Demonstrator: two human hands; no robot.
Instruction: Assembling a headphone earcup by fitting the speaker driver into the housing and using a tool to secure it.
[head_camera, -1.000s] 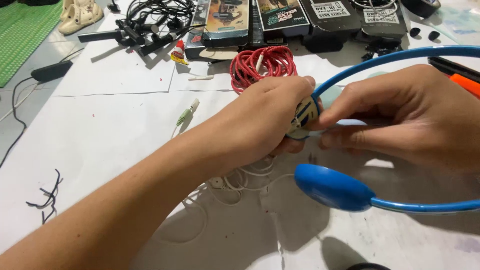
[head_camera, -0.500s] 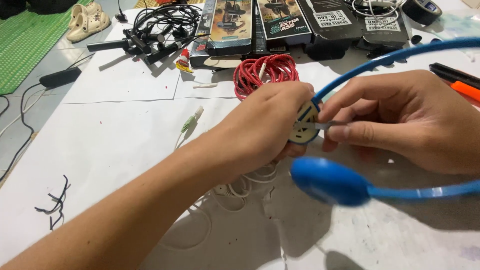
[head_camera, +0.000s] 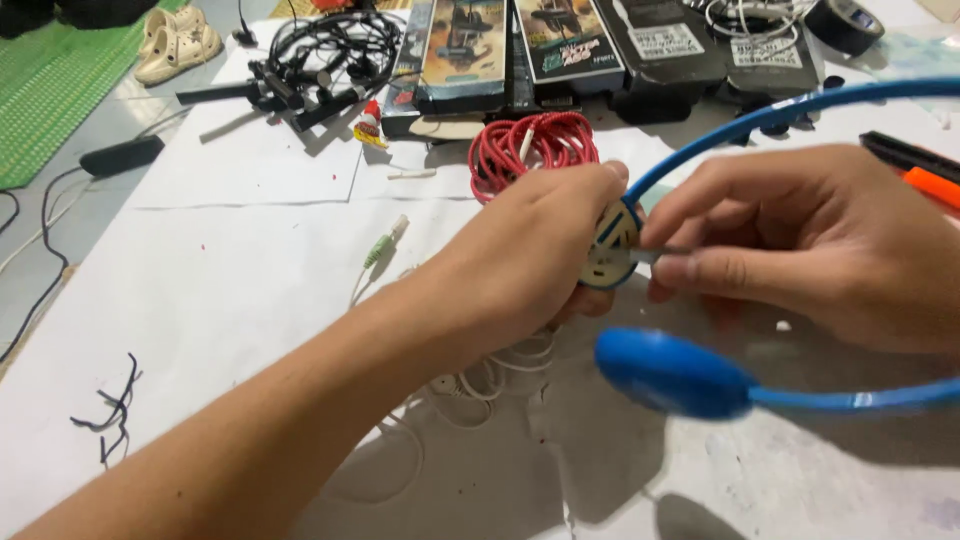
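Left hand (head_camera: 520, 265) grips headset (head_camera: 670, 375) earcup (head_camera: 610, 245); right hand (head_camera: 810, 245) fingers pinch small tool (head_camera: 650, 256) against it.

i work over a floor covered with white paper sheets (head_camera: 250, 270). on them lie a red cable coil (head_camera: 530, 150), a tangle of black cables (head_camera: 320, 55), a row of flat boxes (head_camera: 560, 45), loose white wire (head_camera: 480, 385) and a green plug (head_camera: 380, 247).
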